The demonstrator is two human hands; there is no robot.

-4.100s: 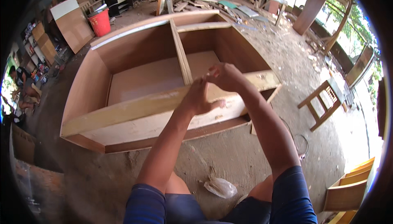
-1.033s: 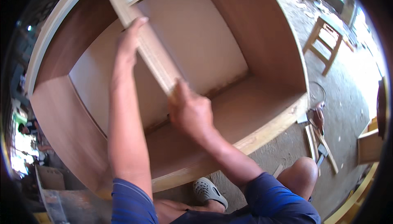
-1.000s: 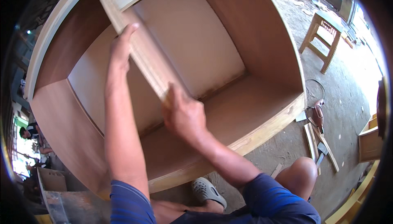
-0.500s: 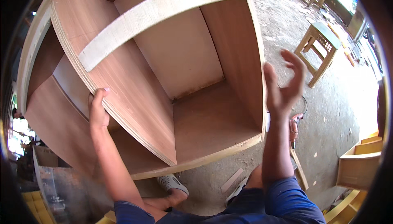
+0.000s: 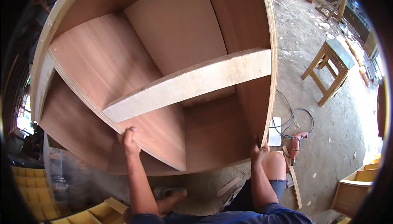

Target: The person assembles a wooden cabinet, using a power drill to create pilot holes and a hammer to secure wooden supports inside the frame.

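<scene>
A large wooden cabinet (image 5: 217,127) with reddish-brown inner faces and pale plywood edges stands tilted in front of me. A pale wooden crossbar (image 5: 192,84) runs from its middle divider (image 5: 106,56) to its right side panel (image 5: 268,93). My left hand (image 5: 130,142) is closed around the front edge of the divider, just below the bar's left end. Low on the right side panel, my right hand (image 5: 258,150) grips the front edge, close to my raised knee. Some fingers of both hands are hidden by the panels.
On the concrete floor to the right lie a red power drill (image 5: 294,148) with a looped black cord, a white sheet (image 5: 275,132) and a wooden strip (image 5: 294,185). A stool (image 5: 329,66) stands farther back. Yellow-lined wooden boxes (image 5: 354,189) sit at the right and lower left.
My right hand, raised open beside the cabinet before, has come down onto the right panel's edge. The cabinet has shifted and its crossbar appears lower. My left hand stays on the divider.
</scene>
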